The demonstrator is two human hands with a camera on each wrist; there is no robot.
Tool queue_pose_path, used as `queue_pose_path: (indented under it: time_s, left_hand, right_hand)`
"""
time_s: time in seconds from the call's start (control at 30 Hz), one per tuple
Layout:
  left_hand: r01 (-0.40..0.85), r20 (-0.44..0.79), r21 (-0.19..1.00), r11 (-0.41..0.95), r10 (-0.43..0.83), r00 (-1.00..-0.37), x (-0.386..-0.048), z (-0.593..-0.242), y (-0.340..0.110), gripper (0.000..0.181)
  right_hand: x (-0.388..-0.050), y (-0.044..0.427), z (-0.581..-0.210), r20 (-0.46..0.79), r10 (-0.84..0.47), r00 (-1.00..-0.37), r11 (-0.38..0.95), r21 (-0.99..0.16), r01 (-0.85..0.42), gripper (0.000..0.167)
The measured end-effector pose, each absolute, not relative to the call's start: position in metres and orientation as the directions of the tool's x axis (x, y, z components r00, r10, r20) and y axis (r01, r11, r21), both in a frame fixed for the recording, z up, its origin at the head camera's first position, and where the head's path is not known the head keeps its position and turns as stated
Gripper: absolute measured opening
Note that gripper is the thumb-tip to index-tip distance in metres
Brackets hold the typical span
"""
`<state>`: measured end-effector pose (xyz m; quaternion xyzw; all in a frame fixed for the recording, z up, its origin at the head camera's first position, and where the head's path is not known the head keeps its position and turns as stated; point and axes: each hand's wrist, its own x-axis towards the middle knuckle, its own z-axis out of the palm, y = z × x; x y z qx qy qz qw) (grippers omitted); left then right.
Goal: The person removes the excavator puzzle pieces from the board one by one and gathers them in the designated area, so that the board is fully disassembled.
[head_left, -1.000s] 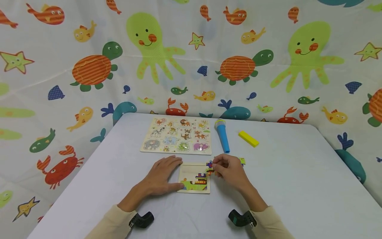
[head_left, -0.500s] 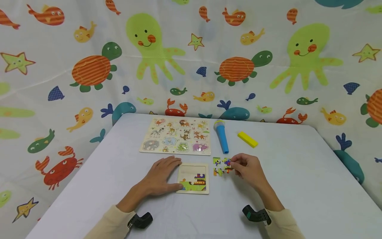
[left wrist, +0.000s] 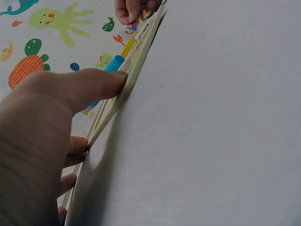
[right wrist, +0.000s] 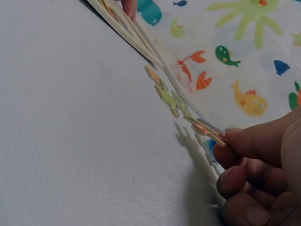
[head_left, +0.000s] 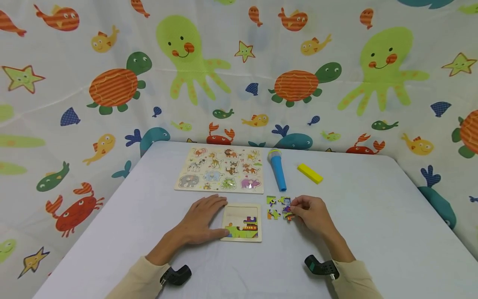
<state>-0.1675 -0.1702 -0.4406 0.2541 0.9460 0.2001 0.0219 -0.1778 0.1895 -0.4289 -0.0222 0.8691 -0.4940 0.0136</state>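
A square wooden puzzle tray (head_left: 231,212) lies on the table with several green, purple and orange jigsaw pieces fitted along its bottom and right side. My left hand (head_left: 201,220) rests with spread fingers at the tray's left edge, the thumb (left wrist: 106,84) on its lower left corner. Right of the tray, my right hand (head_left: 311,211) pinches a jigsaw piece (right wrist: 209,132) between thumb and forefinger, lifted a little off the table in the right wrist view. Loose jigsaw pieces (head_left: 273,214) lie just left of that hand; the held piece partly covers one.
Behind the tray lies a wooden animal peg puzzle (head_left: 220,170). A blue toy microphone (head_left: 278,171) and a yellow block (head_left: 310,173) lie to its right. A cloth (head_left: 239,83) printed with sea animals hangs behind the white table (head_left: 373,216).
My right hand has moved right, away from the tray, carrying the jigsaw piece to the loose pieces, then slightly lower as the piece turned. My left hand stays in place.
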Motion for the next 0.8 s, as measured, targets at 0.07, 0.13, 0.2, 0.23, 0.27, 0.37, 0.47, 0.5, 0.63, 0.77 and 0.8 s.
queue_pose_path:
  time_s: [0.07, 0.13, 0.2, 0.23, 0.27, 0.37, 0.47, 0.5, 0.63, 0.77, 0.8]
  left_hand:
    - [0.471, 0.058, 0.389, 0.792, 0.489, -0.87, -0.1671, -0.44, -0.1702, 0.088]
    - [0.47, 0.057, 0.389, 0.792, 0.489, -0.871, -0.167, -0.4397, -0.1702, 0.088]
    - [0.469, 0.056, 0.39, 0.792, 0.488, -0.871, -0.1669, -0.4394, -0.1701, 0.088]
    - [0.47, 0.055, 0.389, 0.793, 0.489, -0.871, -0.1669, -0.4393, -0.17, 0.088]
    - [0.469, 0.054, 0.389, 0.793, 0.489, -0.871, -0.1668, -0.4392, -0.17, 0.088]
    - [0.469, 0.052, 0.386, 0.794, 0.489, -0.871, -0.1669, -0.4392, -0.17, 0.088]
    - [0.472, 0.052, 0.379, 0.796, 0.491, -0.87, -0.1671, -0.4393, -0.17, 0.088]
    - [0.472, 0.051, 0.377, 0.797, 0.491, -0.87, -0.1672, -0.4392, -0.17, 0.088]
    - [0.47, 0.048, 0.38, 0.797, 0.491, -0.87, -0.1671, -0.4385, -0.1696, 0.088]
    - [0.467, 0.043, 0.383, 0.797, 0.49, -0.871, -0.1669, -0.4385, -0.1693, 0.087]
    - [0.467, 0.043, 0.383, 0.797, 0.489, -0.871, -0.1668, -0.4386, -0.1692, 0.087]
  right_hand:
    - [-0.178, 0.1895, -0.4305, 0.003, -0.054, -0.999, 0.521, -0.853, -0.03, 0.005]
    - [-0.1783, 0.1896, -0.4321, 0.011, -0.056, -0.998, 0.538, -0.842, -0.039, 0.006]
    - [-0.1786, 0.1892, -0.4336, 0.02, -0.053, -0.998, 0.561, -0.826, -0.046, 0.006]
    - [-0.1788, 0.1891, -0.4343, 0.023, -0.051, -0.998, 0.573, -0.818, -0.048, 0.006]
    - [-0.1789, 0.1888, -0.4349, 0.026, -0.049, -0.998, 0.586, -0.809, -0.05, 0.006]
    - [-0.1788, 0.1867, -0.436, 0.034, -0.034, -0.999, 0.622, -0.782, -0.048, 0.005]
    - [-0.1786, 0.1843, -0.4367, 0.051, -0.027, -0.998, 0.649, -0.759, -0.056, 0.006]
    - [-0.1786, 0.1834, -0.4368, 0.057, -0.025, -0.998, 0.656, -0.752, -0.059, 0.006]
    - [-0.1783, 0.1818, -0.4372, 0.073, -0.02, -0.997, 0.681, -0.729, -0.067, 0.005]
    - [-0.1778, 0.1819, -0.437, 0.08, -0.029, -0.996, 0.701, -0.709, -0.077, 0.005]
    - [-0.1778, 0.1824, -0.4373, 0.082, -0.034, -0.996, 0.706, -0.704, -0.082, 0.005]
